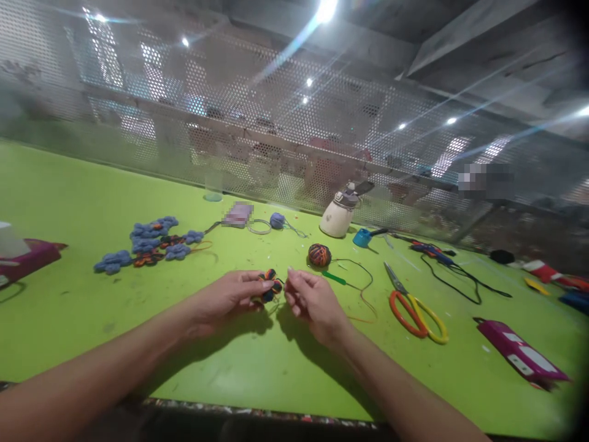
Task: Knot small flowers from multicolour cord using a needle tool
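Observation:
Between the thumb and fingers of my left hand (237,291) is a small crocheted flower (270,285) in dark and orange yarn. Just to its right, my right hand (313,299) has thumb and fingers pinched together close to the flower's edge. Whatever lies in that pinch is too small to make out. Behind my right hand sits a multicoloured yarn ball (319,255). A crochet hook with a green handle (334,278) lies on the table beside it, and a thin strand of yarn curves away to the right.
Scissors (408,302) with orange and yellow handles lie right of my hands. Blue and dark crocheted flowers (150,240) lie left on the green table (105,325). Farther back stand a cream bottle (338,218), a blue yarn ball (277,221) and a perforated screen. A purple device (519,351) lies right.

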The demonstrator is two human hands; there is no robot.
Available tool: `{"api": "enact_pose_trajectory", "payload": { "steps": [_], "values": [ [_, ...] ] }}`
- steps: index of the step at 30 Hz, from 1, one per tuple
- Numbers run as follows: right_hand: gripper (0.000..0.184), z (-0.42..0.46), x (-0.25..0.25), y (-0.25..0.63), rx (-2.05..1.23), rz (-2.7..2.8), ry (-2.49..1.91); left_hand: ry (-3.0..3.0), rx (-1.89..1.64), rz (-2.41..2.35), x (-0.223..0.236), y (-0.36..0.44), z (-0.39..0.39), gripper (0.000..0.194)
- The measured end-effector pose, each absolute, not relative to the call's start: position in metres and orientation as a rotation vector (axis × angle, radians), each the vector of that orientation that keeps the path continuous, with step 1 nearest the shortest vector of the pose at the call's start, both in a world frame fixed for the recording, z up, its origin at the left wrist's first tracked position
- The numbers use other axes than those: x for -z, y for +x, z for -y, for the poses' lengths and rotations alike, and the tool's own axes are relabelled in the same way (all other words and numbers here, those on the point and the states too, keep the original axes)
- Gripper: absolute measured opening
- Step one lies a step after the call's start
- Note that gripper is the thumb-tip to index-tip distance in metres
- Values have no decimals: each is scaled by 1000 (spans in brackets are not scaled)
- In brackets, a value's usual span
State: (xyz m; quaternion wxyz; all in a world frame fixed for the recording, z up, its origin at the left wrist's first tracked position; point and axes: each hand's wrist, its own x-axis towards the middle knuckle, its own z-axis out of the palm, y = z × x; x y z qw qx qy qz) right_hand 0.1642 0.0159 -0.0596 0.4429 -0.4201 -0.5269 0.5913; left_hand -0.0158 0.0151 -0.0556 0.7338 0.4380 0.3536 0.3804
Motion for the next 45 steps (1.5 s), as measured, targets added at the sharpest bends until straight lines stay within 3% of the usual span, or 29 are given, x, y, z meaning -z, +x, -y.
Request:
{"api": "enact_pose_trajectory", "payload": {
  "steps": [5,10,13,21,27,37,45],
  "values": [
    [11,-12,50,170,-1118,1453,-989,931,-862,-815,48,-18,-24,17],
    [32,-10,61,166,-482,1947,-776,862,-878,-775,52,-6,-27,8],
    [31,-12,66,166,-369,1966,-778,811,-891,-756,54,-1,-28,9],
    [27,-10,62,165,-380,1924,-846,850,-906,-746,54,-7,-25,8],
    [11,-6,62,160,-806,1551,-1152,959,-989,-930,52,-8,-25,13],
    [17,-2,56,154,-1159,1487,-1236,994,-953,-849,54,-8,-20,15],
    [17,0,53,156,-1176,1512,-1252,884,-963,-819,56,-7,-22,19]
  ]
}}
